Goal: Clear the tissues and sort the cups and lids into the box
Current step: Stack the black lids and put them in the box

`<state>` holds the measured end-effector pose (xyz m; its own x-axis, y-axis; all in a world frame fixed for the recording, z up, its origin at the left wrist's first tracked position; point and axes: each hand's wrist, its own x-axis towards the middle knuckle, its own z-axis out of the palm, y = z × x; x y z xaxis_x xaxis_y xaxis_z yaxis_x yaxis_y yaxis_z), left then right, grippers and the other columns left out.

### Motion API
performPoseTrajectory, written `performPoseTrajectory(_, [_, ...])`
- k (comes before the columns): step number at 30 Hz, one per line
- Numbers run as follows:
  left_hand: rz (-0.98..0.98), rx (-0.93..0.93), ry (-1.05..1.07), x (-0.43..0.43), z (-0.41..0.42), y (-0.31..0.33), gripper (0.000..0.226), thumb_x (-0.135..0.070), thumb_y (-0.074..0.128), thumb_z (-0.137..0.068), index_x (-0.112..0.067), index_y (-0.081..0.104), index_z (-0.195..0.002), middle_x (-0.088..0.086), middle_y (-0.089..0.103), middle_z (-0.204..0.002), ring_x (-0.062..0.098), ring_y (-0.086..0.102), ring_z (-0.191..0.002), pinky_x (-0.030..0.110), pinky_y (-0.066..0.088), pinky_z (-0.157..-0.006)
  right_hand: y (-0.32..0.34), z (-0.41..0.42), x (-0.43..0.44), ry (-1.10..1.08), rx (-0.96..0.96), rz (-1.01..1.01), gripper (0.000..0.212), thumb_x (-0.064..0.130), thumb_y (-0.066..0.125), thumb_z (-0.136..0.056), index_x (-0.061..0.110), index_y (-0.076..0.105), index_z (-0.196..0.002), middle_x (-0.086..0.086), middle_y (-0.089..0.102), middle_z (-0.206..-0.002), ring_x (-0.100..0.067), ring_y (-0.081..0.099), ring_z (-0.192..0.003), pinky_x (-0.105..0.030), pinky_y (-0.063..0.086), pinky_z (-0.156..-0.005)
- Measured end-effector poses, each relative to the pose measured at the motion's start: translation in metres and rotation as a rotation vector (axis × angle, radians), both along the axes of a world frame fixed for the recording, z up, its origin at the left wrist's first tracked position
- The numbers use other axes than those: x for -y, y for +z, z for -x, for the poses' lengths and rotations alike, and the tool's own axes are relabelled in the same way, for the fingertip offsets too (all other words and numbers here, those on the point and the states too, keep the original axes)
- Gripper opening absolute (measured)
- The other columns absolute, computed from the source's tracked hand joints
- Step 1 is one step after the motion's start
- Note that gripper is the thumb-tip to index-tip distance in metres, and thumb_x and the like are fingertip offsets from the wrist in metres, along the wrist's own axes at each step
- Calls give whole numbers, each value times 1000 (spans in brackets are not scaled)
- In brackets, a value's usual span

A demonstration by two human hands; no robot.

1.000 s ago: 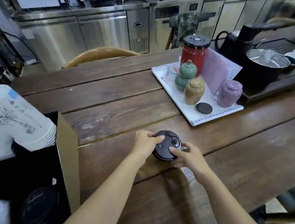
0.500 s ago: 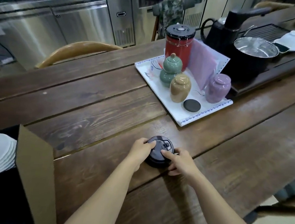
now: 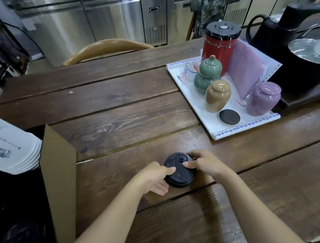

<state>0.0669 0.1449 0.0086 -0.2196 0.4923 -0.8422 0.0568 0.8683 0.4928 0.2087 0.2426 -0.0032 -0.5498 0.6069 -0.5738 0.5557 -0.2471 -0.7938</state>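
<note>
A stack of black cup lids (image 3: pixel 179 173) rests on the wooden table (image 3: pixel 117 113) in front of me. My left hand (image 3: pixel 153 176) grips its left side, thumb on top. My right hand (image 3: pixel 205 163) holds its right side, with fingertips on the top lid. At the left stands the cardboard box (image 3: pixel 60 170), its flap upright. A stack of white printed paper cups (image 3: pixel 8 146) lies on its side in the box. More black lids (image 3: pixel 23 233) show dimly at the box's bottom. No tissues are in view.
A white tray (image 3: pixel 231 131) at the right back carries a red canister (image 3: pixel 219 47), green, tan and purple jars and a small black disc (image 3: pixel 229 116). A black pot (image 3: pixel 313 63) and kettle stand behind it. A wooden chair back (image 3: pixel 111 46) is at the table's far side.
Both hands have stayed on the black lids; the fingers have shifted slightly on the stack. The view has swung back to the left, so more of the box and cups shows again.
</note>
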Motion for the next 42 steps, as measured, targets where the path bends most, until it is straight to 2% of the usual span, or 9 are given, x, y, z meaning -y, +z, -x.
performPoseTrajectory(4, [-34,-91,14,2,-1,1,70,-36,66,-84,3,39,-134,20,52,-132,30,59,-110,35,57,-79,2,4,-5,53,44,7,31,10,66,-83,11,61,-114,1,63,-111,-21,57,-109,-31,45,-92])
performPoseTrajectory(6, [-118,-128,109,0,-1,-1,72,-26,72,-80,-2,36,-138,13,43,-141,28,51,-119,36,55,-82,3,5,-3,5,72,17,26,18,69,-82,12,58,-105,4,61,-99,-16,58,-97,-27,45,-82])
performPoseTrajectory(9, [-160,70,339,-1,-4,0,57,-4,68,-82,-2,42,-132,6,50,-119,25,48,-117,47,51,-94,-1,7,4,-71,64,36,29,27,72,-80,1,63,-90,-2,68,-90,-9,61,-81,-20,41,-62])
performPoseTrajectory(13, [-161,145,425,-2,-9,-1,28,4,65,-81,-4,53,-106,6,55,-103,25,49,-103,52,48,-97,-3,7,12,-115,48,36,26,28,73,-78,6,61,-86,-6,66,-91,-10,59,-80,-21,40,-61])
performPoseTrajectory(19, [-194,245,534,7,-7,4,31,3,71,-75,-5,63,-103,5,60,-101,18,52,-90,50,51,-90,-2,10,18,-138,-69,114,43,26,78,-73,14,45,-99,-9,60,-106,-23,61,-100,-47,53,-92])
performPoseTrajectory(26, [-331,256,636,46,21,31,40,-8,75,-75,-8,63,-113,10,59,-122,24,53,-109,40,54,-75,22,45,38,-75,-204,9,64,28,80,-71,12,47,-123,-7,58,-119,-24,59,-108,-43,54,-90])
performPoseTrajectory(31, [-493,235,658,91,51,65,32,-10,75,-75,-10,68,-107,10,64,-121,26,57,-116,41,56,-73,54,70,64,-13,-326,-55,38,30,80,-68,21,64,-101,-3,67,-109,-22,64,-103,-45,54,-90])
performPoseTrajectory(37, [-654,134,656,157,71,108,26,-12,71,-79,-8,68,-104,7,70,-106,19,65,-96,36,56,-73,95,102,120,63,-395,-153,43,45,79,-58,24,68,-94,-3,72,-107,-22,68,-97,-41,55,-78])
performPoseTrajectory(42, [-704,-17,722,220,96,127,34,-24,74,-78,-5,69,-106,8,70,-112,19,65,-104,37,58,-73,120,134,173,185,-392,-219,30,39,70,-78,18,67,-100,-2,73,-99,-18,68,-88,-35,53,-72])
